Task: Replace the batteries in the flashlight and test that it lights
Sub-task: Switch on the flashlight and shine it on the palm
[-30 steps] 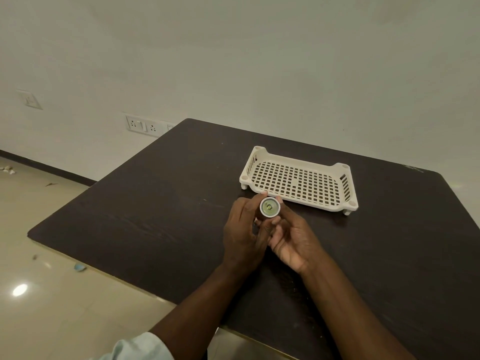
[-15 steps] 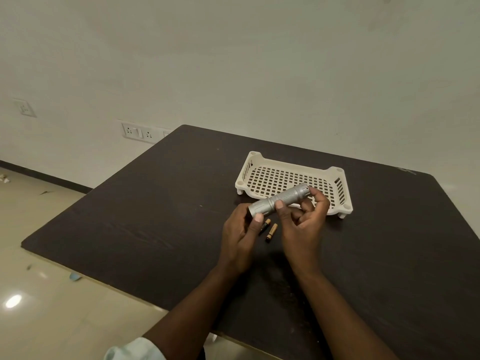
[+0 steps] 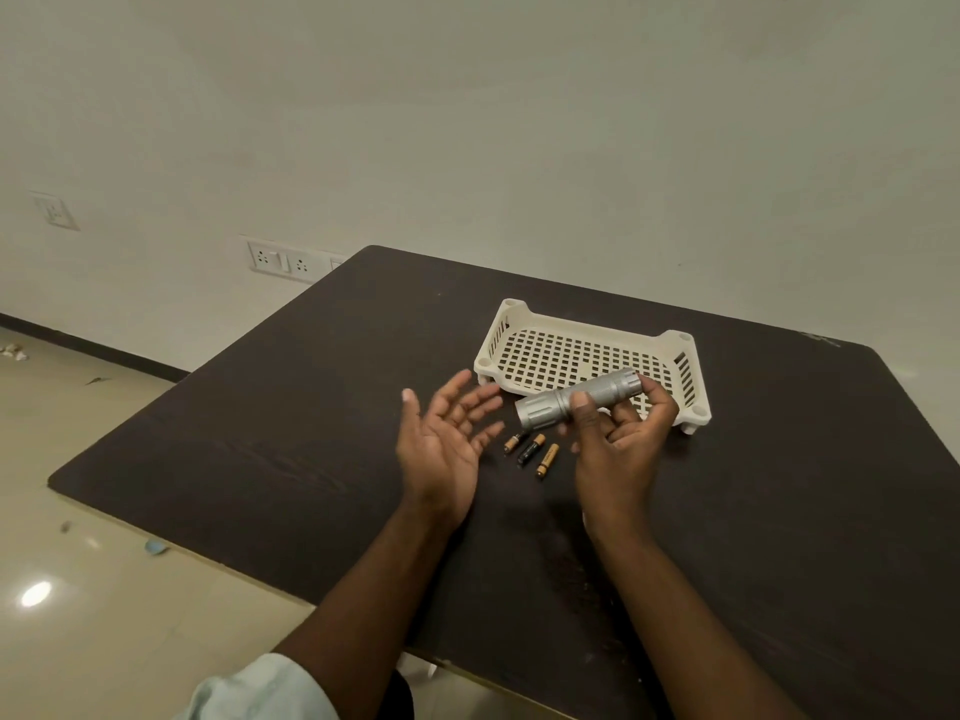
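My right hand [image 3: 621, 439] grips a silver flashlight [image 3: 576, 399] around its middle, holding it level above the dark table [image 3: 291, 407], with the wider head end pointing left. My left hand [image 3: 441, 433] hovers to the left of it with the palm up and fingers spread, holding nothing. Three small batteries lie side by side on the table between my hands: a left battery [image 3: 512, 442], a middle battery [image 3: 530, 449] and a right battery [image 3: 547, 460].
A cream perforated plastic tray [image 3: 519, 324] stands on the table just behind the flashlight. The table's left edge drops to a tiled floor. Wall sockets [image 3: 280, 260] sit on the wall at the left.
My left hand has let go of the flashlight and swung out to the left, palm up. The flashlight stays in my right hand. A third battery has come into sight.
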